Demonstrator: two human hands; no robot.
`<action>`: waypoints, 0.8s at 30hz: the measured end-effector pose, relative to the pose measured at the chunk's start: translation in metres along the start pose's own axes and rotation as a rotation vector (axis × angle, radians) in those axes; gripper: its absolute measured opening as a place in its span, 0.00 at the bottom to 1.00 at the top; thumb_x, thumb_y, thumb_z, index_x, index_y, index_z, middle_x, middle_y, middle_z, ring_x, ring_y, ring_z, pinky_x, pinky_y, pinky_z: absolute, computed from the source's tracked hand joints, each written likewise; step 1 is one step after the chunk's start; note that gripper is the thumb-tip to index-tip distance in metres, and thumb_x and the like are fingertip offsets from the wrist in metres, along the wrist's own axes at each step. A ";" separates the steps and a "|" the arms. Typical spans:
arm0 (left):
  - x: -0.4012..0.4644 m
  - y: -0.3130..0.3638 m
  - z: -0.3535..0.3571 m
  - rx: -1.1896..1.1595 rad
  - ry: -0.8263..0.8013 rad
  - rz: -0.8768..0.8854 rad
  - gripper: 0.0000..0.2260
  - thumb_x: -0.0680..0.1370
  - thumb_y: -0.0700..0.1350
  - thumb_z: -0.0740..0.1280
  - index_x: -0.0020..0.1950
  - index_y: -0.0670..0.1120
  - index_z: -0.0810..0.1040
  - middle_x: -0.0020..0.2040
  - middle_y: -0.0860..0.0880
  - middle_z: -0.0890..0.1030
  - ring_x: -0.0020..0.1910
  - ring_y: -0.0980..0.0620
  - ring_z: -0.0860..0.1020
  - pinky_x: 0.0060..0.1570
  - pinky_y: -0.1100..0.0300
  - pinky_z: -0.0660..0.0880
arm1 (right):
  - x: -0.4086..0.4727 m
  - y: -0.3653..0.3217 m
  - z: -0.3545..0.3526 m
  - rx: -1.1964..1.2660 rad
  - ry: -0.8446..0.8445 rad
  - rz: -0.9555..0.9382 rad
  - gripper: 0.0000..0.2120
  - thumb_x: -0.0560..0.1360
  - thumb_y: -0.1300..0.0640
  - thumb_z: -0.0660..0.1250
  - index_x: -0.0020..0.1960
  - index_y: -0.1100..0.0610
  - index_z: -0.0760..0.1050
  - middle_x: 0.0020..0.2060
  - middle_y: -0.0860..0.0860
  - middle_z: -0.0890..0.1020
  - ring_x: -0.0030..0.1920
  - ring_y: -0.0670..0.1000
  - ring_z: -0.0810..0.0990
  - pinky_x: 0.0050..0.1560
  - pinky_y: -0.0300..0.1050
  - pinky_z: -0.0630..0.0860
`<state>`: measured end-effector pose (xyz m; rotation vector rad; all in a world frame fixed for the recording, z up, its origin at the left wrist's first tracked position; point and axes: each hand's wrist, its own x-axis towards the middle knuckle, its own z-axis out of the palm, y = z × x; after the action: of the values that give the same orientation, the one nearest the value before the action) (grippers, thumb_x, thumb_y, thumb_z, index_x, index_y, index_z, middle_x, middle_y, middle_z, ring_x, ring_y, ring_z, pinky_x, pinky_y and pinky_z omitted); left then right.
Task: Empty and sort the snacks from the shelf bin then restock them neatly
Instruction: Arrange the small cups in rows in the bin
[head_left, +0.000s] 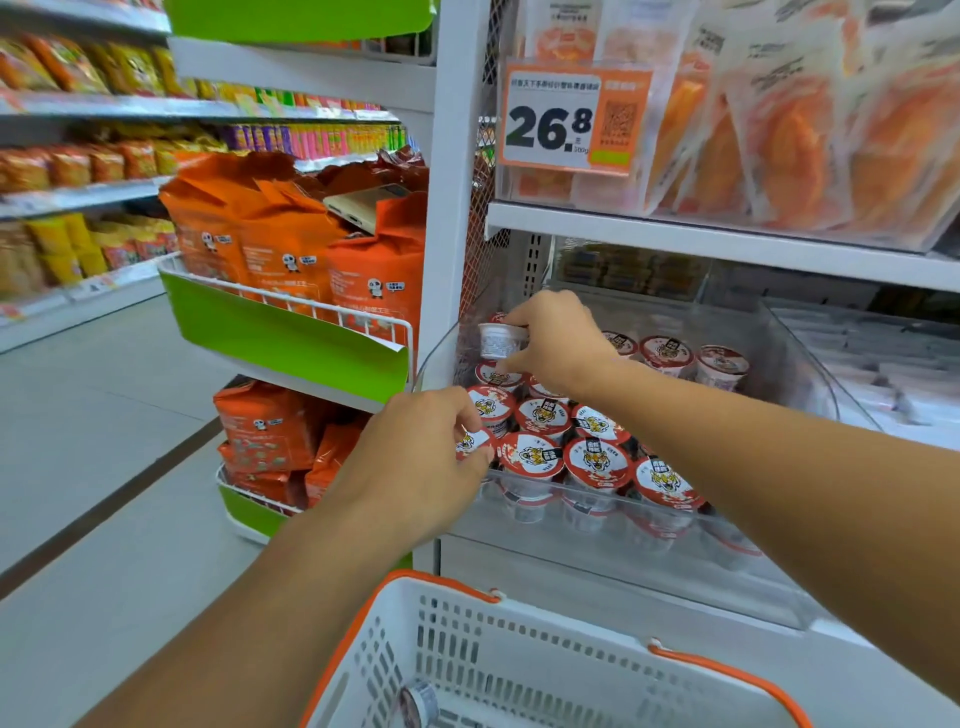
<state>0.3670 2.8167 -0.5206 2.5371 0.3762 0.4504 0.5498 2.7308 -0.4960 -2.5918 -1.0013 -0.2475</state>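
A: What does the right hand (558, 340) hold?

B: Its fingers curl around 1 small cup (500, 340), tipped sideways above the others.

A: And the left hand (423, 457)?

B: Its fingertips pinch 1 tiger-lid cup (471, 442) at the front corner of the clear bin (623, 525).

A: Anything lower down?

B: A white basket (519, 670), with 1 cup (418, 701) inside.

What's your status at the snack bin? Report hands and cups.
Left hand gripping a front-row cup. Right hand holding a cup on its side above the clear bin. Basket below, nothing blocking.
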 end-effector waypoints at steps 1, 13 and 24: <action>0.000 0.000 0.000 0.007 0.000 0.013 0.05 0.76 0.50 0.72 0.49 0.54 0.78 0.46 0.54 0.80 0.47 0.55 0.78 0.46 0.58 0.77 | 0.003 0.002 0.000 -0.060 -0.033 0.012 0.11 0.69 0.54 0.79 0.43 0.57 0.80 0.37 0.54 0.80 0.39 0.55 0.78 0.40 0.45 0.73; 0.000 -0.003 0.000 0.009 -0.001 0.082 0.04 0.76 0.50 0.72 0.48 0.54 0.79 0.44 0.55 0.79 0.46 0.56 0.78 0.46 0.58 0.77 | 0.002 0.007 0.009 -0.184 -0.115 -0.049 0.08 0.75 0.56 0.74 0.49 0.60 0.84 0.45 0.57 0.85 0.44 0.58 0.83 0.48 0.51 0.82; -0.080 -0.014 0.068 0.520 -0.898 -0.031 0.19 0.78 0.59 0.68 0.49 0.43 0.83 0.45 0.44 0.85 0.36 0.50 0.82 0.41 0.55 0.80 | -0.233 0.027 0.021 0.519 -1.009 0.356 0.10 0.75 0.64 0.72 0.56 0.62 0.83 0.47 0.58 0.86 0.40 0.52 0.85 0.42 0.44 0.83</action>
<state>0.3184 2.7694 -0.6021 2.8796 0.1887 -0.8986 0.3981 2.5768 -0.5884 -2.2617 -0.6771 1.3259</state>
